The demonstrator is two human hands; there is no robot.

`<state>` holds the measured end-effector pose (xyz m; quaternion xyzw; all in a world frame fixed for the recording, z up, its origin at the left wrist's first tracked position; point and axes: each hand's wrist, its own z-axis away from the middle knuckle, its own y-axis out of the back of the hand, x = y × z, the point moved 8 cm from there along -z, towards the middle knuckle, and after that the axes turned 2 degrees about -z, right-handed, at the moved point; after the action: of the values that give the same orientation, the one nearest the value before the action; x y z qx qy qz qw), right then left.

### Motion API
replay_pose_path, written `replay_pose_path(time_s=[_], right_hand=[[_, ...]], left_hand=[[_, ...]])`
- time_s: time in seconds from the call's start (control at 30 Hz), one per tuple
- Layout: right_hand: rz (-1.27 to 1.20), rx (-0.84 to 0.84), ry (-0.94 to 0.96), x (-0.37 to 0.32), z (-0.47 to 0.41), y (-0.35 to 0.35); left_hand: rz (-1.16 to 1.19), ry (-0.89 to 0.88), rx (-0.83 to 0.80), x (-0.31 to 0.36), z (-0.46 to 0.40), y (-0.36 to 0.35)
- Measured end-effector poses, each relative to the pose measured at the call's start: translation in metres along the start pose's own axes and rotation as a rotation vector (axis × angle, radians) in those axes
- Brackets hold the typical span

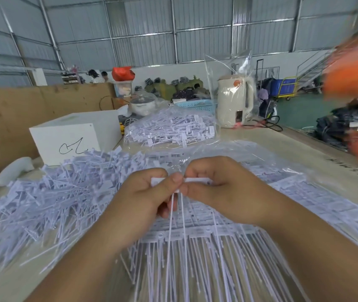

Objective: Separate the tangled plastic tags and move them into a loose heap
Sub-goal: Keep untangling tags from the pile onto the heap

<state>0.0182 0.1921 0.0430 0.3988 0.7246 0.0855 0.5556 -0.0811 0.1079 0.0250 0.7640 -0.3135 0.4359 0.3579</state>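
Observation:
My left hand (pixel 146 192) and my right hand (pixel 219 188) meet above the middle of the table, each pinching the flat white head of a plastic tag (pixel 193 180). Thin white tails of the held tags (pixel 171 219) hang down between the hands. Below them lies a joined strip of tags (pixel 195 234) with long tails running toward me. A loose heap of separated tags (pixel 49 197) spreads over the table on the left. More tag sheets in clear plastic (pixel 293 188) lie to the right.
A clear bag full of tags (pixel 169 129) sits behind the hands. A white box (pixel 75 136) stands at the back left, a cream kettle in plastic wrap (pixel 234 101) at the back right. A cardboard wall (pixel 21 110) lines the left. Blurred orange shapes (pixel 354 68) fill the right edge.

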Motion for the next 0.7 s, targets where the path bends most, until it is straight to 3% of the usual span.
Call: replay_pose_path(time_s=[0.17, 0.27, 0.33, 0.43, 0.53, 0.7], right_hand=[[-0.101, 0.136, 0.066, -0.008, -0.001, 0.001], [-0.200, 0.408, 0.079, -0.003, 0.001, 0.028], [-0.192, 0.490, 0.091, 0.002, 0.004, 0.048], [-0.188, 0.288, 0.110, 0.003, 0.001, 0.034], [-0.151, 0.063, 0.153, -0.001, -0.002, 0.000], [-0.064, 0.047, 0.175, -0.001, -0.002, -0.008]], left_hand=[[0.165, 0.011, 0.110, 0.001, -0.001, 0.002], [0.412, 0.027, 0.207, 0.000, -0.001, 0.014], [0.423, 0.015, 0.281, 0.002, 0.000, 0.028], [0.179, 0.032, 0.272, 0.003, 0.001, 0.025], [0.092, 0.042, 0.078, 0.003, 0.003, -0.002], [0.130, 0.072, -0.078, 0.001, 0.003, -0.017]])
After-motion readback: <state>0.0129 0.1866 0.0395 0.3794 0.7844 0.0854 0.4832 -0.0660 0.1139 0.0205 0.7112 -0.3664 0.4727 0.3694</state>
